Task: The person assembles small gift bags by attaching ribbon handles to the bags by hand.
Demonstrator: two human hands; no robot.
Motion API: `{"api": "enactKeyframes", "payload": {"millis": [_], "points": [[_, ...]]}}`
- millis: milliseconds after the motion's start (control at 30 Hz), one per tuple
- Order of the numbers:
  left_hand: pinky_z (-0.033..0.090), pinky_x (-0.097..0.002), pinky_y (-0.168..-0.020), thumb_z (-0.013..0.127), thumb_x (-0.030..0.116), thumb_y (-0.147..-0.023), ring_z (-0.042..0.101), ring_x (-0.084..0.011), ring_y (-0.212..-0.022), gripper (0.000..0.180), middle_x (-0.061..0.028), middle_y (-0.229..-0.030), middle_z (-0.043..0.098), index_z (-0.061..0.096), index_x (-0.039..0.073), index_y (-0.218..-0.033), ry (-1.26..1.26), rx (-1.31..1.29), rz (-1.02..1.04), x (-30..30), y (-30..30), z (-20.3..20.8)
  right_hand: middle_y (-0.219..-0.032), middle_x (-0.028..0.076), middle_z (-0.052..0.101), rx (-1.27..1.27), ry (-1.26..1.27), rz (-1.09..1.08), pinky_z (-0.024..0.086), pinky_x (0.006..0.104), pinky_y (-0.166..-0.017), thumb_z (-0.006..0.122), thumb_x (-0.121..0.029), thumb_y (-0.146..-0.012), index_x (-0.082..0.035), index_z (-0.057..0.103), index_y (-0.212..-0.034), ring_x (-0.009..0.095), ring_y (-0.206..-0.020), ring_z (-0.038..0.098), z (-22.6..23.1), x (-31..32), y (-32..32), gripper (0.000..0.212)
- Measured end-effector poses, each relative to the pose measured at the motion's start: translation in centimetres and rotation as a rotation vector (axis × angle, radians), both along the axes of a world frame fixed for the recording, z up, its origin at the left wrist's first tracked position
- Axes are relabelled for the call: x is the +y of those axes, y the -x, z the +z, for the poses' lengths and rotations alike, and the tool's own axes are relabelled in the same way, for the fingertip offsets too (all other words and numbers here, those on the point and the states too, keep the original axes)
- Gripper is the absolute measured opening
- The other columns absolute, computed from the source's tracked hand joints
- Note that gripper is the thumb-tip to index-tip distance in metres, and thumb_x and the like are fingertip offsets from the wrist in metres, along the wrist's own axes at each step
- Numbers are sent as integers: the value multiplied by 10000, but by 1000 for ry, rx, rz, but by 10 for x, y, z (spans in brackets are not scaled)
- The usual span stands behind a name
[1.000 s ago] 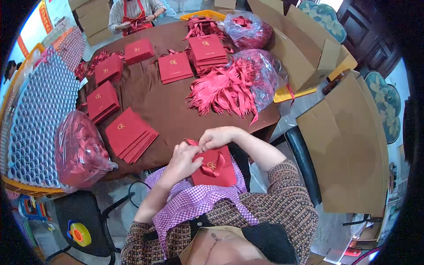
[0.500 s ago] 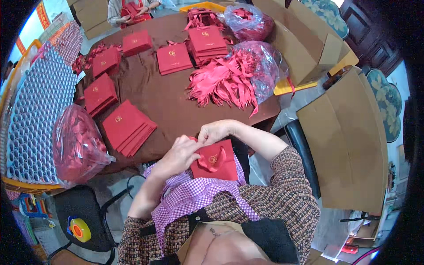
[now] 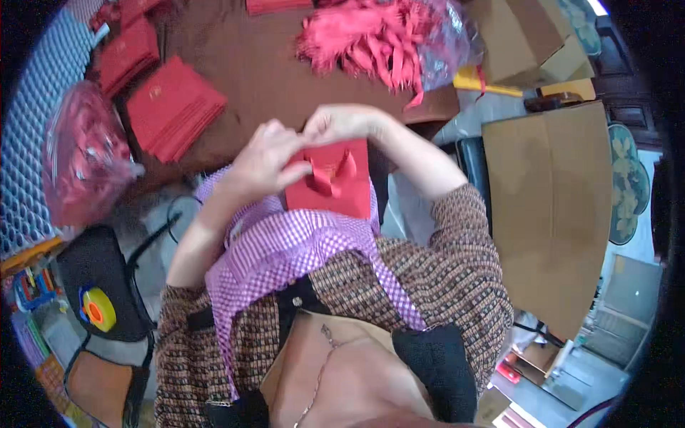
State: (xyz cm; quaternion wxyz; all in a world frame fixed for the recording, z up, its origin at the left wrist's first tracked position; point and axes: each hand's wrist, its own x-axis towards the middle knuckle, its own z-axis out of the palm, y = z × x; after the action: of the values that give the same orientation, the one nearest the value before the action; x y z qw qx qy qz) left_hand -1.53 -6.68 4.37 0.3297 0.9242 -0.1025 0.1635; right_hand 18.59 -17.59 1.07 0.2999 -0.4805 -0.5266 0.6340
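A small red paper gift bag (image 3: 339, 196) rests on my lap at the table's edge, over a purple checked apron (image 3: 307, 235). Its red ribbon handle (image 3: 327, 182) hangs in a loop down the front. My left hand (image 3: 271, 158) is closed at the bag's upper left, its thumb lying across the front. Fingers pinched, my right hand (image 3: 341, 124) meets it at the top edge. Whatever is between the fingertips is hidden and a little blurred.
Stacked flat red bags (image 3: 175, 107) lie on the brown-covered table (image 3: 257, 78). Loose red ribbons (image 3: 367, 43) are heaped further right. A plastic bag of red ribbon (image 3: 89, 157) stands left, beside a black chair (image 3: 107, 278) holding yellow tape (image 3: 98, 309). Cardboard (image 3: 549, 214) stands right.
The view has tilted downward, so the table and its stacks sit higher in the picture. Both hands stay together at the bag's top edge, with the ribbon loop shifted slightly.
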Motion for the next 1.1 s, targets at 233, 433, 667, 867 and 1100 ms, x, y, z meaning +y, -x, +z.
{"api": "enactKeyframes", "payload": {"millis": [233,433,667,867,1100], "points": [[417,-386,-820,623,129,-746,512,-301,-859,345,-134,-876,564,577,39,-1076,137,76,85,-1,5,-2,-799,-32,649,-7,65,-1,455,202,-633,613,-102,-852,13,657,-937,22,-695,542,7,3,5,149],[431,-380,-830,667,147,-731,522,-301,-887,348,-133,-915,537,566,52,-1051,180,71,98,-6,9,-1,-789,-27,655,101,142,-23,459,199,-628,612,-119,-853,3,660,-936,29,-683,559,3,0,7,155],[432,-376,-802,694,156,-709,521,-289,-855,323,-121,-862,536,577,44,-987,99,-7,74,-5,5,-6,-801,-12,660,87,161,-31,472,202,-631,606,-121,-860,-5,655,-951,39,-687,575,3,0,10,155],[430,-384,-780,668,113,-716,517,-289,-827,266,-123,-818,532,578,33,-953,103,38,127,-6,4,-10,-836,0,665,83,134,-9,481,206,-650,609,-128,-860,0,647,-974,51,-715,589,4,2,10,175],[435,-365,-794,649,84,-725,522,-280,-842,232,-124,-935,556,571,34,-938,261,135,177,-8,9,0,-856,2,666,81,115,-28,480,214,-681,617,-146,-854,-9,648,-989,54,-736,588,10,2,9,194]]}}
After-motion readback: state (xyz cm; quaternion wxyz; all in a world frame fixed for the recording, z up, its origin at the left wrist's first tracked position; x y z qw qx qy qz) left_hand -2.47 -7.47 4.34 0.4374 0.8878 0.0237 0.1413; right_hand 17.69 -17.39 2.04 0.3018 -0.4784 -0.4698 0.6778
